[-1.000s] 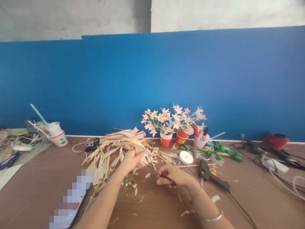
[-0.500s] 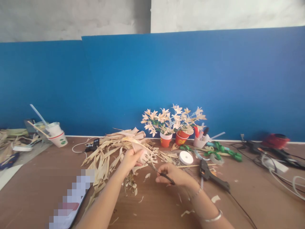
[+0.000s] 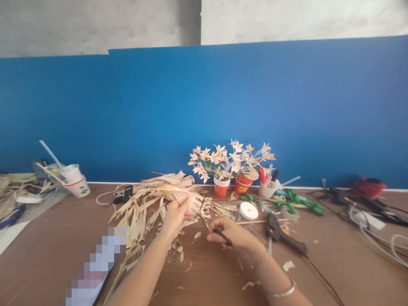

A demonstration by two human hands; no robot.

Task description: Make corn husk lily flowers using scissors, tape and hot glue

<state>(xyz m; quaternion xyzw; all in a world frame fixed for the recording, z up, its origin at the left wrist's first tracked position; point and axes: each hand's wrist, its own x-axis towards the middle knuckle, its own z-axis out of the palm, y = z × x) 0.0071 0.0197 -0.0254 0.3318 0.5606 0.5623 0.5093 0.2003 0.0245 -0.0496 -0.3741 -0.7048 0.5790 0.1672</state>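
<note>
My left hand pinches a pale piece of dried husk between thumb and fingers, above the front of a heap of dried husks. My right hand is closed round the dark handles of a pair of scissors. The scissor blades point up and left to the husk piece beside my left fingers; whether they are parted there is too small to tell. Curled scraps and slivers of husk lie on the brown table under my hands.
Behind stand husk flowers in red cups. To the right are a white tape roll, a black glue gun with its cord, and green wrapped pieces. A blurred-out phone lies left, cups farther back.
The husk piece in my left hand has tilted and shifted slightly. My right hand has moved a little up and left with the scissors.
</note>
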